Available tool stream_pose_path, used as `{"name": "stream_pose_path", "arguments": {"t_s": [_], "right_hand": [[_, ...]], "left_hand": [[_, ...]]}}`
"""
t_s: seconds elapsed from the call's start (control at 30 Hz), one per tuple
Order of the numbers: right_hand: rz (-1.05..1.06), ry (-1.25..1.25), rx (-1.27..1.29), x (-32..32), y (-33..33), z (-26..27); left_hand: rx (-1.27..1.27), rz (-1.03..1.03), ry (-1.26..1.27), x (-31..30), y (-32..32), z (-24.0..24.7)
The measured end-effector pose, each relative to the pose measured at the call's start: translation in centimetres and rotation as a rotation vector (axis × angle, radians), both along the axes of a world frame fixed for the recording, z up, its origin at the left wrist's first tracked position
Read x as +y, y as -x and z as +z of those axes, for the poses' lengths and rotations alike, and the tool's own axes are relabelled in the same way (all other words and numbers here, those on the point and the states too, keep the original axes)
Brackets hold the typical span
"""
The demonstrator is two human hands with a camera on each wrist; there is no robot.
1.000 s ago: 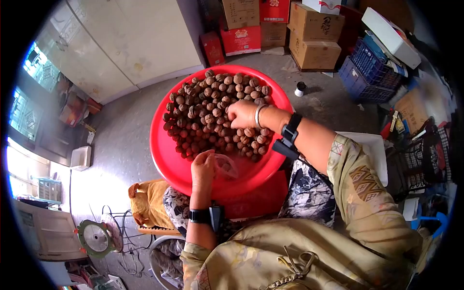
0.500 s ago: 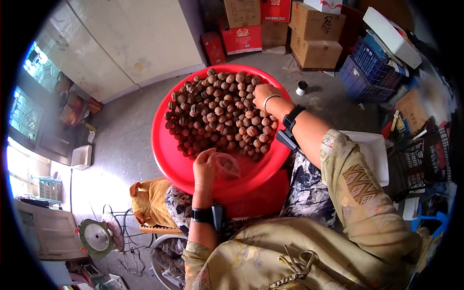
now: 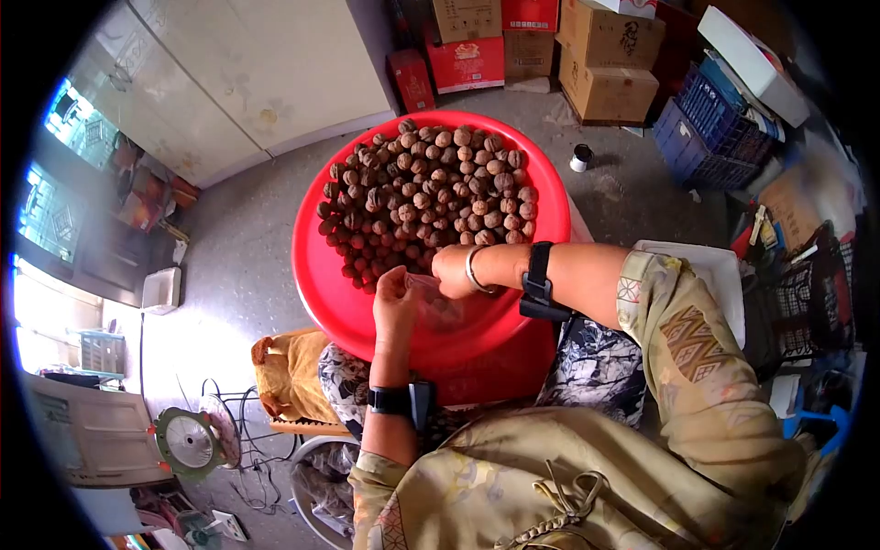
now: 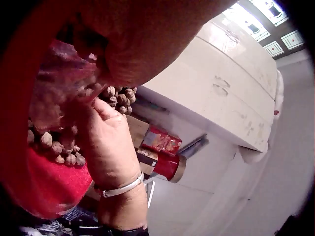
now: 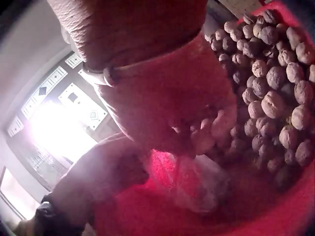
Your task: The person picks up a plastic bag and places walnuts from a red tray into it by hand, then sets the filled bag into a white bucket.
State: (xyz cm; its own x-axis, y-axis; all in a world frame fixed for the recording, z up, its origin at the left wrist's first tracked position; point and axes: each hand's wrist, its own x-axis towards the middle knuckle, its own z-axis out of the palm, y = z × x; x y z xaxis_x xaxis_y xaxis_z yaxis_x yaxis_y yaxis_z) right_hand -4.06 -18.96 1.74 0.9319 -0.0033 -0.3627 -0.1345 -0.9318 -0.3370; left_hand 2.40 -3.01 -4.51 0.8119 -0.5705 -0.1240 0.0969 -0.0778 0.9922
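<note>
A wide red basin (image 3: 547, 183) holds a heap of walnuts (image 3: 422, 199), with its near part showing bare red. My left hand (image 3: 393, 308) pinches the rim of a clear plastic bag (image 3: 440, 313) low over that bare part. Right beside it, my right hand (image 3: 454, 271) is at the bag's mouth, fingers pointing down and mostly hidden. In the right wrist view the bag (image 5: 204, 184) hangs below the right hand (image 5: 167, 103); whether that hand holds a walnut cannot be seen. The left wrist view shows both hands close together at the bag (image 4: 51, 101).
Cardboard and red boxes (image 3: 610, 92) stand beyond the basin, blue crates (image 3: 701, 137) at the back right. A white tub (image 3: 706, 275) is right of the right forearm. At the left are a fan (image 3: 188, 442) and cables; a grey bucket (image 3: 307, 495) stands near the lap.
My right hand has come from the walnuts at the basin's right side back towards me, to the bag. The left hand has kept its hold on the bag. The head view has shifted slightly.
</note>
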Motion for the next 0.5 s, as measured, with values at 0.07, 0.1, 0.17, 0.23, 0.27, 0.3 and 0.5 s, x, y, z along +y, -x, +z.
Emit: {"name": "stream_pose_path", "arguments": {"t_s": [0.07,0.1,0.17,0.23,0.27,0.3,0.5], "right_hand": [[-0.087,-0.062,0.030,-0.4,-0.2,1.3],[-0.174,-0.123,0.062,-0.6,-0.3,2.1],[-0.237,-0.179,0.111,-1.2,-0.7,1.7],[-0.279,-0.208,0.094,-2.0,-1.2,-0.1],[-0.283,-0.208,0.093,-2.2,-1.1,0.1],[-0.273,-0.164,0.087,-2.4,-1.1,0.3],[-0.270,-0.203,0.175,-4.1,-0.8,2.1]], "left_hand": [[-0.293,0.043,-0.223,0.0,-0.2,-0.4],[-0.292,0.009,-0.314,-0.2,-0.2,-0.2],[-0.286,0.014,-0.393,-0.2,0.5,0.8],[-0.281,0.015,-0.472,-0.4,1.3,1.9],[-0.304,0.017,-0.560,-0.5,1.6,2.2],[-0.327,0.021,-0.647,-0.6,1.9,2.6],[-0.222,0.019,-0.387,0.4,1.2,2.9]]}}
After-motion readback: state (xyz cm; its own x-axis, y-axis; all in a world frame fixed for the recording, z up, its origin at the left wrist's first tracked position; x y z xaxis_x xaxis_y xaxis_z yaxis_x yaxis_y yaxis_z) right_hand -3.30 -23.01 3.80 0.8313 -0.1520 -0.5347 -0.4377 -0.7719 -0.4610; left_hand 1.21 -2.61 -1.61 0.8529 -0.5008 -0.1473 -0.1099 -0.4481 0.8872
